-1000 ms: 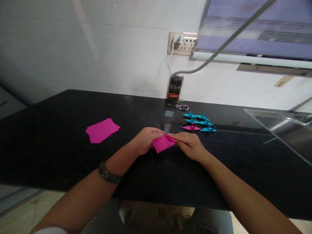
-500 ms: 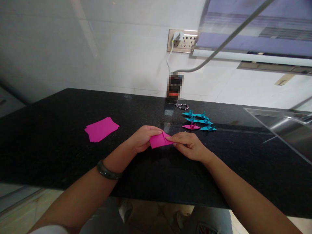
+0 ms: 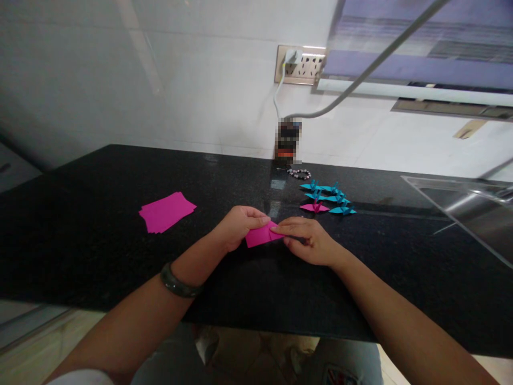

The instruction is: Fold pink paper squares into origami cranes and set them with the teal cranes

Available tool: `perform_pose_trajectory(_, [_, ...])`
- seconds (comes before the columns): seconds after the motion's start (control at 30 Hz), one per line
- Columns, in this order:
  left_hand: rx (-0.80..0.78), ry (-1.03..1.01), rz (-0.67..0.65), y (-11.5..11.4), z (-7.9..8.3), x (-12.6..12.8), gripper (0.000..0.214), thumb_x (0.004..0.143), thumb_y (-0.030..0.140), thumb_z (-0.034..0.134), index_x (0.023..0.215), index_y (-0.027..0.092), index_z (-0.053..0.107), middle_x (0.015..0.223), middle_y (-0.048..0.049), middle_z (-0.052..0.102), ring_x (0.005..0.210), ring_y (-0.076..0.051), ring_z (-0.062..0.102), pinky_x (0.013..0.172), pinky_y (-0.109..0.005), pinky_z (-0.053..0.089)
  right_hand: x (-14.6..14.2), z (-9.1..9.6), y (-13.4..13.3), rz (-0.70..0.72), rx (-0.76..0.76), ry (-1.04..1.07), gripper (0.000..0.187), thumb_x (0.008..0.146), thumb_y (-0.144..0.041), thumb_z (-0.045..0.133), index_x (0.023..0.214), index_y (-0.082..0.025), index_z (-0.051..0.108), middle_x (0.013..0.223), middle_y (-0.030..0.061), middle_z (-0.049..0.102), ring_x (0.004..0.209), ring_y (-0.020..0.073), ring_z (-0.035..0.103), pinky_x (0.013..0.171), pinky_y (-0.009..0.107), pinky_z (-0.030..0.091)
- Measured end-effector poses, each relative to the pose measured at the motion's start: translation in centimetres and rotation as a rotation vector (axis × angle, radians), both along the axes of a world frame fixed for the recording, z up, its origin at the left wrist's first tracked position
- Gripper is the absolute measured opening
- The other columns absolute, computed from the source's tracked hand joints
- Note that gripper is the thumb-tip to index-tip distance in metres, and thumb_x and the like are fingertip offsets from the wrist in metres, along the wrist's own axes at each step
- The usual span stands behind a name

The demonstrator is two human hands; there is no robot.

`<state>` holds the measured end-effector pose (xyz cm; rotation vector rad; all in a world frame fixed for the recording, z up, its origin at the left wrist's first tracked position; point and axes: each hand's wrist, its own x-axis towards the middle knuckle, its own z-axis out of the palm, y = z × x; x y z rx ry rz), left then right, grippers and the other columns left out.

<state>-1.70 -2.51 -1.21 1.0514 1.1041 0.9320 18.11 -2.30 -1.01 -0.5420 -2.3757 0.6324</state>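
Note:
Between my hands is a partly folded piece of pink origami paper (image 3: pixel 258 236), just above or on the black countertop. My left hand (image 3: pixel 239 224) grips its left end, thumb on top and the other fingers mostly hidden beneath. On the right side my right hand (image 3: pixel 306 239) pinches the paper, its fingertips pressing on a folded flap. Beyond my right hand stand several blue paper cranes (image 3: pixel 335 198) and one pink paper crane (image 3: pixel 315 207). To the left of my left hand lies a stack of pink paper sheets (image 3: pixel 167 212).
A beaded bracelet (image 3: pixel 299 174) lies at the back of the black countertop (image 3: pixel 120 256), near a blurred-out object (image 3: pixel 287 140) against the wall. A metal sink (image 3: pixel 476 208) is set in at the right. A wall socket (image 3: pixel 300 65) holds a plug with a cable.
The pink paper has tilted slightly, its lower left corner dropping a little. My right fingertips have shifted slightly left along the flap. The cranes and the stack stay put.

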Motion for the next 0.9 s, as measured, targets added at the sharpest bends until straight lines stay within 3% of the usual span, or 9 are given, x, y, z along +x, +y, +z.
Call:
perform_pose_trajectory(0.07, [0.026, 0.045, 0.016, -0.1, 0.0, 0.2, 0.017, 0.061, 0.023, 0.068, 0.071, 0.011, 0.062, 0.058, -0.0014, 0.060, 0.048, -0.007, 0.050, 0.048, -0.020, 0.036, -0.4, 0.0, -0.3, -0.061, -0.075, 0.032, 0.020, 0.078, -0.019, 0.048, 0.094, -0.018, 0.061, 0.090, 0.0058, 0.062, 0.083, 0.0137, 0.056, 0.074, 0.028, 0.044])
perform_pose_trajectory(0.17, [0.060, 0.091, 0.004, -0.3, 0.2, 0.5, 0.019, 0.061, 0.024, 0.069, 0.072, 0.011, 0.061, 0.060, -0.0025, 0.062, 0.050, -0.008, 0.052, 0.048, -0.020, 0.037, -1.0, -0.5, -0.6, -0.322, -0.274, 0.096, 0.019, 0.076, -0.032, 0.054, 0.086, -0.016, 0.056, 0.070, 0.0012, 0.057, 0.058, 0.0090, 0.051, 0.051, 0.021, 0.040])
perform_pose_trajectory(0.3, [0.096, 0.130, -0.034, -0.7, 0.4, 0.8, 0.021, 0.060, 0.026, 0.069, 0.073, 0.012, 0.061, 0.064, -0.0038, 0.063, 0.053, -0.009, 0.054, 0.050, -0.021, 0.039, -1.5, -1.3, -0.5, -0.296, -0.525, 0.037, 0.024, 0.077, -0.039, 0.052, 0.073, -0.015, 0.054, 0.057, -0.0014, 0.052, 0.048, 0.0070, 0.045, 0.044, 0.019, 0.035])
perform_pose_trajectory(0.43, [0.116, 0.095, -0.057, -0.9, 0.4, 0.7, 0.034, 0.058, 0.026, 0.071, 0.088, 0.013, 0.061, 0.074, -0.0051, 0.065, 0.060, -0.011, 0.058, 0.056, -0.023, 0.044, -1.6, -1.1, -0.4, -0.281, -0.688, 0.096, 0.025, 0.077, -0.039, 0.050, 0.072, -0.014, 0.053, 0.059, 0.0002, 0.056, 0.045, 0.0065, 0.046, 0.043, 0.018, 0.036])
perform_pose_trajectory(0.53, [0.100, 0.043, -0.063, -0.8, 0.2, 0.5, 0.039, 0.056, 0.025, 0.073, 0.091, 0.014, 0.060, 0.078, -0.0054, 0.065, 0.063, -0.012, 0.059, 0.059, -0.025, 0.045, -1.5, -1.0, -0.3, -0.289, -0.743, 0.166, 0.024, 0.076, -0.038, 0.052, 0.072, -0.014, 0.053, 0.059, -0.0003, 0.056, 0.044, 0.0060, 0.046, 0.043, 0.018, 0.036])
perform_pose_trajectory(0.9, [0.099, 0.093, -0.100, -0.8, 0.2, 0.5, 0.026, 0.059, 0.031, 0.070, 0.076, 0.013, 0.062, 0.065, -0.0037, 0.063, 0.052, -0.011, 0.055, 0.049, -0.022, 0.041, -1.7, -1.0, -0.5, -0.276, -0.758, 0.171, 0.022, 0.074, -0.037, 0.054, 0.071, -0.015, 0.053, 0.057, -0.0011, 0.055, 0.043, 0.0060, 0.046, 0.043, 0.018, 0.037])
